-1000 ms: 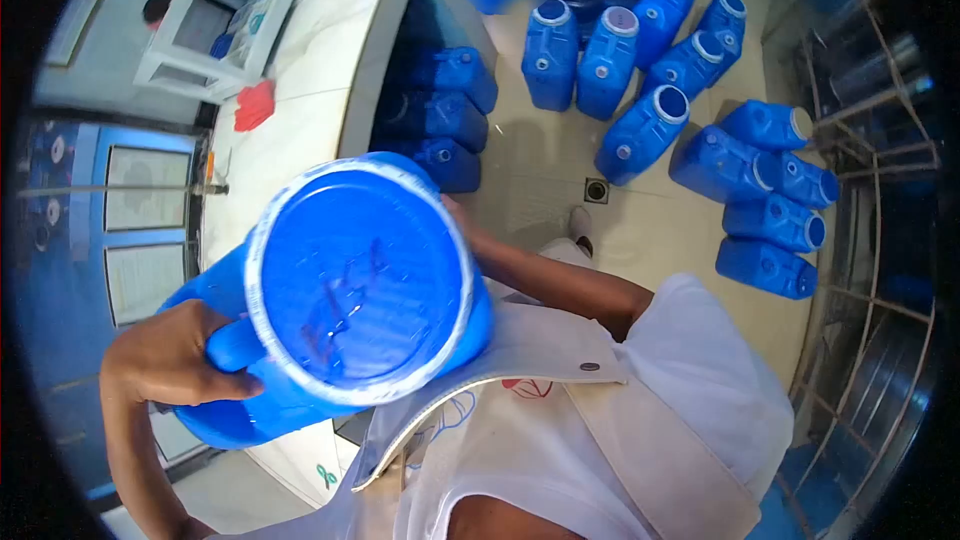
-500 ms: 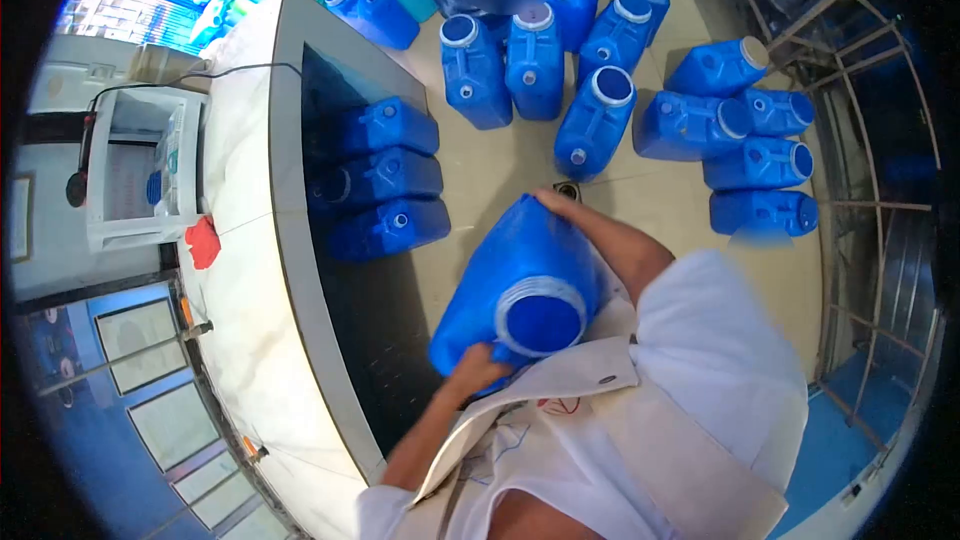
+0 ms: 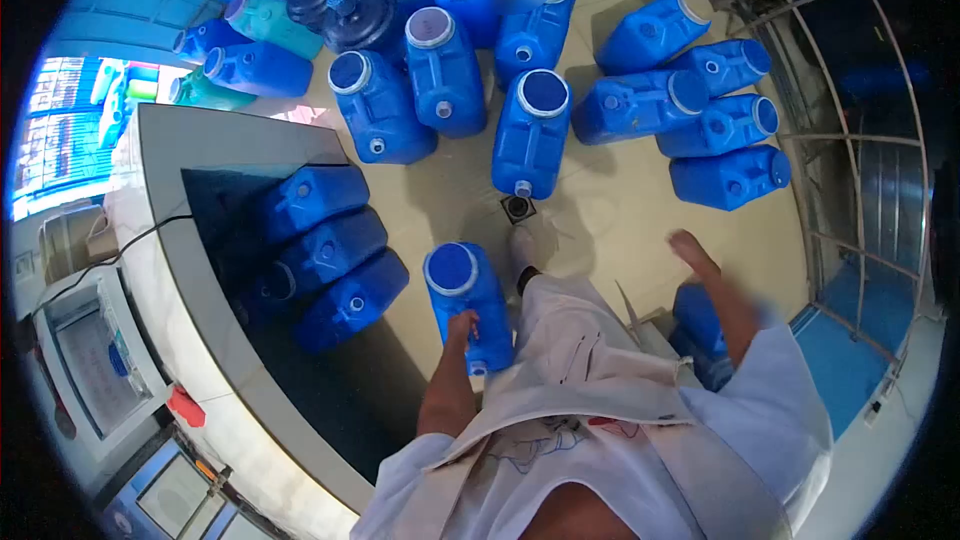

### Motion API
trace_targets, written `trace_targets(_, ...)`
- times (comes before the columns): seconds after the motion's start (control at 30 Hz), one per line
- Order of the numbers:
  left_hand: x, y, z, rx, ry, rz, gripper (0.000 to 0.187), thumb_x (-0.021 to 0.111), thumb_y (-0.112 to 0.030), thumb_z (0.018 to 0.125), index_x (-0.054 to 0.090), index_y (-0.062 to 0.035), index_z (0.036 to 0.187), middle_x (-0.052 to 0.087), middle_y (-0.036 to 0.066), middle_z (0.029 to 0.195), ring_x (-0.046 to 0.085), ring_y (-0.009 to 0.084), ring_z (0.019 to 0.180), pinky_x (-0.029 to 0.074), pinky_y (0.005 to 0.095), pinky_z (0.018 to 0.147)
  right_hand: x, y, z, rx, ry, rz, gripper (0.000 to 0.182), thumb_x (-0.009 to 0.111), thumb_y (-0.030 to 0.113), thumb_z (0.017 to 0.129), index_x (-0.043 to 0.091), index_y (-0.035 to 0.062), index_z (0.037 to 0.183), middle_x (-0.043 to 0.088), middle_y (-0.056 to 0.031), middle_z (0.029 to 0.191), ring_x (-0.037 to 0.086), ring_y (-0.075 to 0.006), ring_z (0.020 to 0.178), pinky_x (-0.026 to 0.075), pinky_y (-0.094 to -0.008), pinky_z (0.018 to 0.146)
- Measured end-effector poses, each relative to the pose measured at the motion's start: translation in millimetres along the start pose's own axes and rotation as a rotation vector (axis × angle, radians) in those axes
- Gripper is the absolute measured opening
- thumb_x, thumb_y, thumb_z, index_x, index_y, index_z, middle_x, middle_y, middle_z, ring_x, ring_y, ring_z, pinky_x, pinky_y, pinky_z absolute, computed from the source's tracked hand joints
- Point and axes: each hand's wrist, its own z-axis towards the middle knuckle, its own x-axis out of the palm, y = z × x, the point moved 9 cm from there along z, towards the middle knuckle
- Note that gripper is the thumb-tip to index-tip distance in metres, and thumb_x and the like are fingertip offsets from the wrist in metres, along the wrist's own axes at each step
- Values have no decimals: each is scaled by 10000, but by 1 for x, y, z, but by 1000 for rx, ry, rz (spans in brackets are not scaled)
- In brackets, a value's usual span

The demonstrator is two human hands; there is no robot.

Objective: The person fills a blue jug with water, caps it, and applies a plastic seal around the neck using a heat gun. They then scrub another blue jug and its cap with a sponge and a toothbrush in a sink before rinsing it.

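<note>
- The left hand (image 3: 463, 324) is reaching onto the handle of a blue jug (image 3: 484, 300) standing on the floor (image 3: 620, 225); whether its fingers are closing, I cannot tell.
- The right hand (image 3: 690, 248) is spreading open, holding nothing visible.
- Steadying the jug upright, base flat, seems best before loosening any hold.
- The arm is partly hiding a blue container (image 3: 699, 311); shadow is obscuring the shelf jugs (image 3: 326, 250).
</note>
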Motion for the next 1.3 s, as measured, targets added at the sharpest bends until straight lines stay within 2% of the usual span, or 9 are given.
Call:
trace_targets(0.03, -9, -13, 11, -12, -53, -9, 155, 594, -142, 644, 528, -25, 568, 464, 73, 503, 458, 192, 411, 397, 346, 382, -3, -95, -3, -65, -106, 223, 147, 530, 197, 829, 585, 60, 833, 573, -70, 767, 555, -224, 734, 461, -363, 655)
trace_targets(0.07, -13, -15, 20, -32, -69, -7, 155, 594, -142, 644, 528, -25, 568, 464, 73, 503, 458, 192, 411, 397, 346, 382, -6, -160, -39, 621, -98, 596, 117, 535, 242, 835, 543, 126, 849, 495, -1, 673, 490, -111, 579, 403, -266, 492)
trace_targets(0.13, -9, -47, 47, 83, -43, -174, 138, 590, -140, 651, 532, -28, 593, 458, 72, 516, 452, 197, 415, 403, 348, 381, -11, -98, -99, 873, -177, 448, 45, 528, 187, 824, 543, 149, 806, 520, 15, 695, 472, -99, 523, 395, -275, 455)
trace_targets(0.23, 0, -108, 64, 205, -56, -248, 123, 586, -136, 657, 540, -29, 619, 447, 72, 516, 439, 198, 409, 403, 351, 379, 52, -143, -72, 459, 307, 647, 198, 531, 311, 854, 551, 134, 941, 587, -36, 804, 564, -153, 680, 468, -297, 587)
trace_targets(0.63, 77, -249, 178, 277, 244, -236, 152, 591, -193, 764, 540, -52, 738, 500, 69, 588, 492, 191, 504, 452, 330, 495, 101, -193, -130, 709, -93, 872, 261, 574, 343, 813, 535, 136, 967, 594, -23, 929, 590, -177, 772, 496, -352, 671)
trace_targets(0.83, 42, -233, 176, 134, -15, -164, 115, 586, -186, 805, 552, -80, 775, 496, 60, 625, 482, 195, 525, 413, 341, 452, 86, -65, -84, 643, -23, 779, 275, 542, 324, 863, 560, 88, 1004, 590, -46, 853, 578, -140, 713, 506, -276, 640)
trace_targets(1.0, 17, -324, 130, 610, -152, 145, 132, 580, -190, 765, 502, -85, 747, 468, 42, 693, 435, 150, 543, 348, 309, 443, 85, 51, -75, 337, -80, 1023, 246, 518, 259, 876, 536, 93, 1057, 600, -49, 964, 602, -152, 824, 491, -280, 700)
trace_targets(1.07, 44, -349, 138, 509, 505, -248, 178, 546, -257, 807, 533, -82, 774, 544, 81, 771, 523, 180, 644, 417, 320, 502, 86, 84, -100, 290, -40, 976, 280, 490, 266, 883, 527, 81, 1091, 594, -62, 1011, 597, -160, 873, 491, -289, 731)
trace_targets(1.3, 131, -364, 22, 527, 391, 252, 276, 495, -244, 865, 505, -45, 1058, 598, 137, 968, 583, 251, 837, 480, 387, 707, 85, 13, -234, 485, -283, 1090, 330, 479, 249, 862, 504, 64, 1134, 576, -81, 1038, 591, -166, 877, 476, -302, 801)
